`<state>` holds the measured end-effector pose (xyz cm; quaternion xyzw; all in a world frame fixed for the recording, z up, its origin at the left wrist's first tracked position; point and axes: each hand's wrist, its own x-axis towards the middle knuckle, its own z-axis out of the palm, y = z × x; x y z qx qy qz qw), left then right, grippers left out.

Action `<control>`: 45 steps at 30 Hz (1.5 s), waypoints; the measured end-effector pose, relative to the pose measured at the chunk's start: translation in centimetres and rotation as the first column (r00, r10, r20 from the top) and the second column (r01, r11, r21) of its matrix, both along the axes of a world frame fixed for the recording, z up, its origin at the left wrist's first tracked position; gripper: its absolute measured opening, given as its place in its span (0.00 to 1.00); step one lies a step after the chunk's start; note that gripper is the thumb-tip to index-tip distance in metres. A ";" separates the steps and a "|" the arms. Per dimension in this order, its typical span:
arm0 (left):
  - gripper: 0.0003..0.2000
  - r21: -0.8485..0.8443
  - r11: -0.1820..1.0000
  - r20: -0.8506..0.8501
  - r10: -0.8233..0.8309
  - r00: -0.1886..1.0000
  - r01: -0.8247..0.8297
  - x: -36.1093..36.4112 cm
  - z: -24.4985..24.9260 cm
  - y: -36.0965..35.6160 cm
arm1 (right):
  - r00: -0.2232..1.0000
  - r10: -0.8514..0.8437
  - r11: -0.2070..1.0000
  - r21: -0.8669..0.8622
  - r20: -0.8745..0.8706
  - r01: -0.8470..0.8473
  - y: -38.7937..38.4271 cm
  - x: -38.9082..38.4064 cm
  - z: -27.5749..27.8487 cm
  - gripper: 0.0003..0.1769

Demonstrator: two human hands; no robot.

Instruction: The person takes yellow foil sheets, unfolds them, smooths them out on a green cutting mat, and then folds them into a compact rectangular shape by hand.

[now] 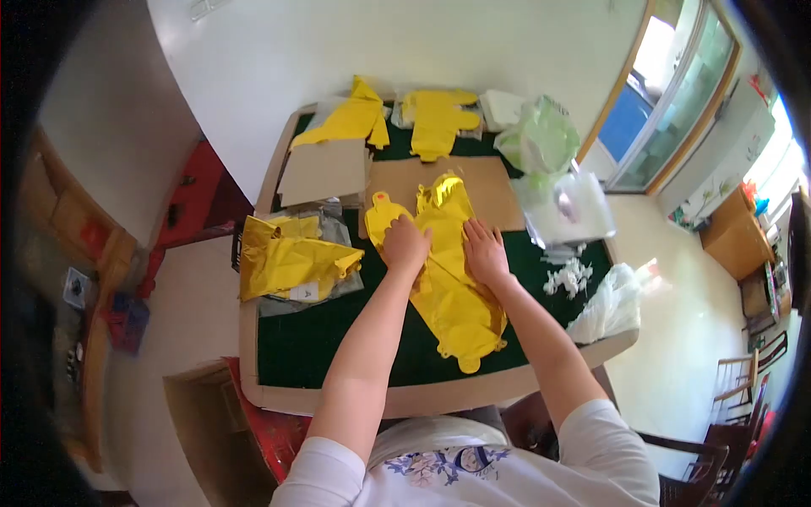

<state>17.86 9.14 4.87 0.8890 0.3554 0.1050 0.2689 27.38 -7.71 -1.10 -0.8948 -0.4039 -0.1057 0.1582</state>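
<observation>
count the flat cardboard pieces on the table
2: one cardboard piece toward the far left of the table, the other piece partly under the middle yellow foil. More may be hidden beneath other things.

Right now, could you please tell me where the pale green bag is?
In the head view, the pale green bag is at the table's far right corner, just behind the clear plastic and beyond the right hand.
</observation>
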 end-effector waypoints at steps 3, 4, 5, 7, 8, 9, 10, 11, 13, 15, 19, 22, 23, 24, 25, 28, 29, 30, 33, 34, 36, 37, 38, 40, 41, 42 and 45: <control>0.25 0.046 0.998 -0.098 0.035 0.995 -0.031 1.6 0.3 0.1 | 0.999 -0.007 1.000 0.002 -0.034 0.007 0.0 -0.3 0.5 0.27; 0.23 -0.017 0.999 -0.110 0.030 0.994 -0.032 2.1 0.2 0.5 | 1.000 -0.006 1.000 0.008 -0.030 0.006 0.1 -0.3 0.6 0.27; 0.21 -0.081 0.996 -0.125 0.020 0.992 -0.031 2.7 0.0 0.8 | 0.999 -0.007 1.000 0.014 -0.031 0.007 0.1 -0.3 0.6 0.28; 0.15 -0.192 0.980 -0.139 0.033 0.990 -0.060 3.5 0.3 1.1 | 0.999 -0.010 1.000 0.016 -0.046 0.011 0.1 -0.4 0.8 0.29; 0.15 -0.200 0.978 -0.127 0.032 0.991 -0.057 3.9 0.3 1.4 | 0.999 -0.012 1.000 0.011 -0.044 0.013 0.1 -0.4 0.8 0.29; 0.15 -0.208 0.977 -0.118 0.029 0.993 -0.054 4.1 0.3 1.6 | 0.999 -0.015 1.000 0.006 -0.046 0.015 0.1 -0.6 1.2 0.29; 0.14 -0.218 0.975 -0.113 0.027 0.993 -0.051 4.2 0.2 1.7 | 0.999 -0.018 1.000 -0.002 -0.052 0.018 0.0 -0.7 1.2 0.29; 0.14 -0.175 0.982 -0.055 0.056 0.997 -0.065 4.6 -0.4 1.8 | 0.998 -0.017 1.000 0.001 -0.052 0.017 0.0 -0.8 1.0 0.29; 0.16 -0.419 0.907 0.095 0.083 0.992 -0.036 5.3 -1.1 1.7 | 0.999 -0.015 1.000 0.007 -0.049 0.015 0.0 -0.6 1.0 0.30; 0.18 -0.704 0.707 0.281 0.186 0.941 0.070 4.7 0.0 0.2 | 0.998 -0.015 1.000 0.002 -0.055 0.015 0.0 -0.5 1.0 0.30; 0.14 -0.186 0.973 0.455 -0.040 0.889 0.139 3.1 -1.9 -1.8 | 0.999 -0.018 1.000 -0.002 -0.038 0.018 0.0 -0.5 0.8 0.30; 0.14 -0.017 0.974 0.466 -0.192 0.864 0.226 2.3 -3.2 -2.6 | 0.998 -0.017 1.000 0.021 -0.054 0.018 0.0 -0.6 0.9 0.30; 0.20 0.055 0.976 0.428 -0.212 0.878 0.209 1.9 -3.6 -3.0 | 0.999 -0.018 0.999 0.029 -0.049 0.019 0.0 -0.5 0.7 0.30; 0.22 0.219 0.971 0.408 -0.180 0.895 0.096 1.9 -4.3 -3.6 | 0.999 -0.018 0.999 0.029 -0.044 0.019 0.0 -0.5 0.7 0.30; 0.25 0.378 0.926 0.395 -0.146 0.907 -0.016 2.0 -4.9 -4.3 | 0.999 -0.018 0.999 0.030 -0.038 0.019 -0.1 -0.5 0.8 0.30; 0.31 0.490 0.867 0.311 -0.075 0.948 -0.091 1.2 -4.7 -5.7 | 1.000 -0.011 1.000 0.027 -0.028 0.012 0.0 -0.4 0.6 0.30; 0.33 0.471 0.879 0.270 -0.062 0.961 -0.075 0.8 -4.3 -6.1 | 1.000 -0.011 1.000 0.027 -0.027 0.012 0.0 -0.4 0.5 0.30; 0.33 0.344 0.938 0.239 -0.039 0.970 -0.047 0.4 -3.3 -6.1 | 0.999 -0.011 0.999 0.034 -0.033 0.012 -0.1 -0.3 0.4 0.30; 0.33 0.030 0.999 0.216 0.034 0.976 -0.041 0.8 -1.8 -4.5 | 0.999 -0.013 0.999 0.045 -0.041 0.015 0.0 -0.3 0.2 0.30; 0.34 -0.009 0.997 0.264 0.077 0.961 -0.077 1.4 -2.2 -3.8 | 0.999 -0.013 0.999 0.042 -0.037 0.015 0.0 -0.2 0.0 0.30; 0.32 -0.105 0.987 0.231 0.143 0.962 -0.121 2.4 -1.4 -2.4 | 0.999 -0.013 0.999 0.044 -0.040 0.015 0.5 -0.3 -0.1 0.30; 0.30 -0.164 0.978 0.151 0.157 0.976 -0.132 2.6 0.7 -1.9 | 0.999 -0.016 0.999 0.044 -0.047 0.018 0.3 -0.3 0.2 0.30; 0.28 -0.225 0.963 0.073 0.166 0.984 -0.146 2.9 1.9 -1.6 | 0.998 -0.020 0.999 0.042 -0.051 0.023 0.1 -0.4 0.4 0.30; 0.22 -0.157 0.983 -0.044 0.094 0.995 -0.099 4.2 0.9 -0.1 | 0.999 -0.020 0.999 0.034 -0.050 0.022 0.1 -0.4 0.4 0.30; 0.20 -0.125 0.990 -0.105 0.056 0.993 -0.069 4.6 0.0 0.3 | 0.999 -0.021 0.999 0.032 -0.047 0.023 0.1 -0.3 0.3 0.30; 0.18 -0.063 0.998 -0.082 0.019 0.996 -0.024 4.8 -0.2 0.2 | 0.999 -0.025 0.999 0.030 -0.044 0.026 0.0 -0.4 0.3 0.30; 0.12 0.045 0.993 0.037 -0.111 0.993 0.110 5.4 -0.7 -1.4 | 0.999 -0.016 0.999 0.038 -0.042 0.017 0.1 -0.3 0.3 0.30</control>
